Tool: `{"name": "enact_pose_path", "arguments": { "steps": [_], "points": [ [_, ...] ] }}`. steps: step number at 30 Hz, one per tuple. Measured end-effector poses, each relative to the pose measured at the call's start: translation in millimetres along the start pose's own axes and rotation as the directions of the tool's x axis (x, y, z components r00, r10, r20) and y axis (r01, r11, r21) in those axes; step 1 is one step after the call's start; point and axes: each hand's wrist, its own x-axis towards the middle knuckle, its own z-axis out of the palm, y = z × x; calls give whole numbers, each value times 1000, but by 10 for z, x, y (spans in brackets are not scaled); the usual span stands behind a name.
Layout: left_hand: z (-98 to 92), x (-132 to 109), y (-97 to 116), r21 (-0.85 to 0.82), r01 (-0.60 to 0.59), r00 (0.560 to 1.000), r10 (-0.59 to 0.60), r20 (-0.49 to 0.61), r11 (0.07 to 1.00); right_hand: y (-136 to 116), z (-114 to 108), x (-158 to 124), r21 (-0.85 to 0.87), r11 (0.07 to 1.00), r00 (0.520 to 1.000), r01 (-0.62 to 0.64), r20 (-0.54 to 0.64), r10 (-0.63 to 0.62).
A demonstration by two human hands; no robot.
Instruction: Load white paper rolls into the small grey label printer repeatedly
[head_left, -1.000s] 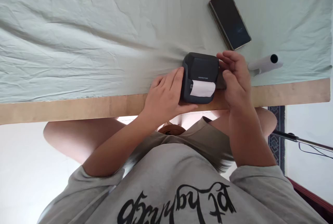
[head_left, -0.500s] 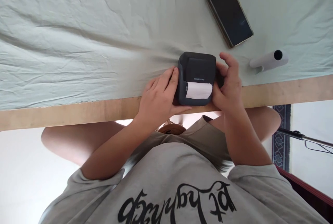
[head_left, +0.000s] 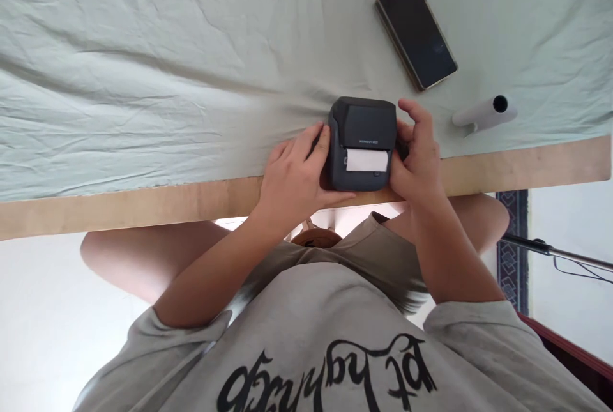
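A small dark label printer [head_left: 368,119] stands near the front edge of the cloth-covered table, with a short strip of white paper [head_left: 367,160] sticking out of its front slot. My left hand [head_left: 297,166] grips its left side, with fingertips against the casing and the thumb along the lower front edge. At the right side is my right hand [head_left: 419,156], thumb and curled fingers against the casing, while the index finger is raised off it. The casing partly hides the fingers of this hand. A small button shows below the paper.
Beyond the printer to the right lies a dark phone [head_left: 416,35]. A white paper roll [head_left: 483,113] lies right of my right hand. The pale green cloth [head_left: 191,80] is wrinkled, and a wooden edge [head_left: 191,204] runs along the table front.
The paper strip sticks out less than before, and the button beneath it now shows. Both hands stay at the printer's sides. The view has shifted slightly.
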Motion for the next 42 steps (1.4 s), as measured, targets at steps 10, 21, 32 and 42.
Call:
{"name": "enact_pose_path", "arguments": {
  "steps": [10,21,32,42],
  "points": [
    [-58,-8,59,-16,43,997,-42,58,999,-278,-201,88,17,1000,991,24,-133,-21],
    [-47,-9,24,-70,20,999,-17,39,997,-783,-226,337,-37,997,958,-74,-279,61],
    [-59,-5,21,-111,31,999,-27,38,993,-770,-283,709,-602,781,924,169,373,87],
    [-70,-6,11,-121,18,999,-14,37,993,-832,-251,977,-644,722,863,253,487,132]
  ]
}}
